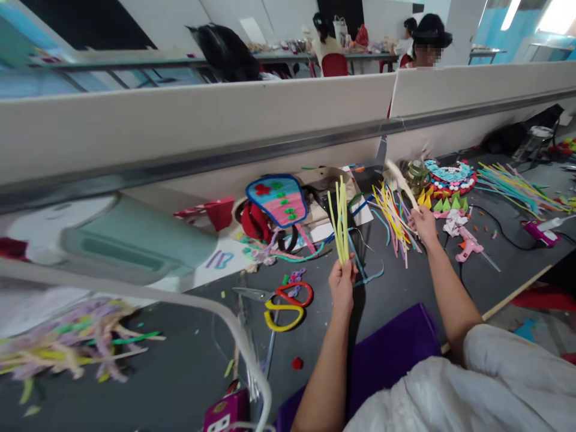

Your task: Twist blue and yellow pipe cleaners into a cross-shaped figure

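My left hand [342,285] is closed round a small bundle of pale yellow-green pipe cleaners [341,225], which stand upright and fan out at the top. Further right, my right hand [423,225] grips the lower end of a cream strip [402,183], perhaps several pipe cleaners pressed together. Just beside that hand lies a loose pile of mixed-colour pipe cleaners [393,210]. Scissors [285,306] with one red and one yellow handle lie on the table, left of my left forearm.
A pink glue gun [471,245] and a purple glue gun [542,233] lie on the right with their cables. Left are a green-grey bin-like container [139,240], fuzzy scraps [72,345] and a white cable [216,306]. A low partition [225,108] runs behind; people sit beyond it.
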`<state>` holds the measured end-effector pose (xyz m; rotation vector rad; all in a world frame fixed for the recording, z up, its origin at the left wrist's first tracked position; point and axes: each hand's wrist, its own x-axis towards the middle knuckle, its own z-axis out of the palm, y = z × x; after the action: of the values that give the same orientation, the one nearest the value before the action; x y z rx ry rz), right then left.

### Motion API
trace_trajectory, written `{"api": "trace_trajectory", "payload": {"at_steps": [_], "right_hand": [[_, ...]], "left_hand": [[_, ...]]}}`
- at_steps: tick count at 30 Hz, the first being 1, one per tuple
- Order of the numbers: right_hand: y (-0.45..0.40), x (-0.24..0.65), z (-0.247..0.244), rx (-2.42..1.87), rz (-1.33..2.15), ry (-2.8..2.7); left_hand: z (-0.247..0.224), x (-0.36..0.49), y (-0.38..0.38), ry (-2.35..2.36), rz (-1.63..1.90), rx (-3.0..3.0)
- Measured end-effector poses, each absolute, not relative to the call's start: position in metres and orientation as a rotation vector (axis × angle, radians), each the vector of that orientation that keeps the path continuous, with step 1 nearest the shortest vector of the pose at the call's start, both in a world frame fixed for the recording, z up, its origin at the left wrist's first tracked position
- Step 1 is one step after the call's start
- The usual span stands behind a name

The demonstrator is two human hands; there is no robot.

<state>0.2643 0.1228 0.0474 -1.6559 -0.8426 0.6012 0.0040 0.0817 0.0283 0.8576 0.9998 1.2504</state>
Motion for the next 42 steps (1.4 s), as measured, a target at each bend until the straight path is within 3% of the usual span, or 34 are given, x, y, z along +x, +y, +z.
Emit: {"api": "trace_trajectory", "payload": {"at_steps": [9,20,30,42], "right_hand": [[0.129,0.246,0.042,-1.146,1.057,-0.478],[0.142,0.209,0.009,-0.974,1.202,-0.362],[0.139,0.249,0.002,-1.709,0.655,-0.775],[0.132,0.268,0.019,-1.957,0.64,-0.994]], "left_hand": [[0.033,0.051,0.108,0.836,1.094,0.727],[0.024,0.11,0.142,0.814,1.037,0.612],[0.012,0.126,0.148,1.106,0.953,0.768],[0.007,0.155,0.164,1.281,1.019,1.06]]}}
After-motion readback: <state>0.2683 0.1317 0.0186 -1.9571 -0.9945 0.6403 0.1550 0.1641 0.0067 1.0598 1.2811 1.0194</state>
